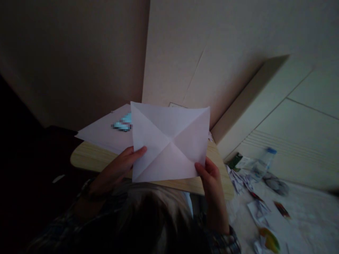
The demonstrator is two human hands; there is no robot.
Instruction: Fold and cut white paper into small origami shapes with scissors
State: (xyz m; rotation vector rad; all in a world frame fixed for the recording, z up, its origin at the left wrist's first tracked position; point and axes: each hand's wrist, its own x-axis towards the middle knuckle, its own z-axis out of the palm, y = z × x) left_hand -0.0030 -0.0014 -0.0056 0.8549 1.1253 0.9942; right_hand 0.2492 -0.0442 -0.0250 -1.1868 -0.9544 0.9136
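A white sheet of paper [169, 123] is held up over the small wooden table, with two diagonal creases crossing near its middle. My left hand [124, 163] grips its left edge, thumb on the front and the other fingers hidden behind. At the lower right corner, my right hand [210, 173] pinches the sheet between thumb and fingers. The paper is unfolded, its surface bent slightly along the creases.
Behind the sheet, more white paper [106, 128] lies on the wooden table [87, 155], with a blurred-out bluish item on it. A wall stands behind. At right, a bed [304, 208] holds a blue-capped bottle [268, 158], crumpled papers [239, 180] and wrappers.
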